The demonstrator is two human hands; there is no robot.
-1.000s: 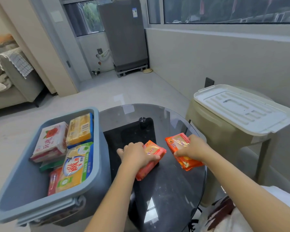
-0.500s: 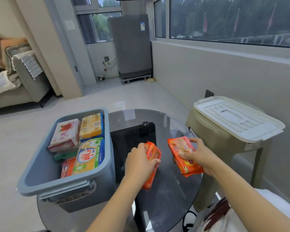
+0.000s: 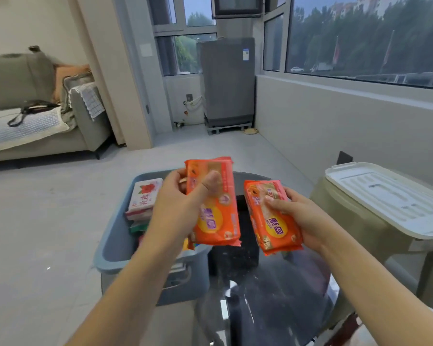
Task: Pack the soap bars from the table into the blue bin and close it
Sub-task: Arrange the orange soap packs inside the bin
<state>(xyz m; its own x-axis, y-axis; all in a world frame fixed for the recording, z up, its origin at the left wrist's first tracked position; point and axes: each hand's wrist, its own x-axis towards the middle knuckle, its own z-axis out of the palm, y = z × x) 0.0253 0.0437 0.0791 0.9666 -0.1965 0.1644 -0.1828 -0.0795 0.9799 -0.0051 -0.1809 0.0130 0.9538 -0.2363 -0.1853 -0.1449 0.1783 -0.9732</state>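
- Both orange soap packs have been lifted off the glass table (image 3: 273,308) since the earlier frames.
- The left soap pack (image 3: 216,216) is gripped by the left hand (image 3: 183,203), above the blue bin (image 3: 115,245).
- The right soap pack (image 3: 270,221) is gripped by the right hand (image 3: 303,218), above the table.
- The white-lidded beige container (image 3: 385,203) stands to the right.
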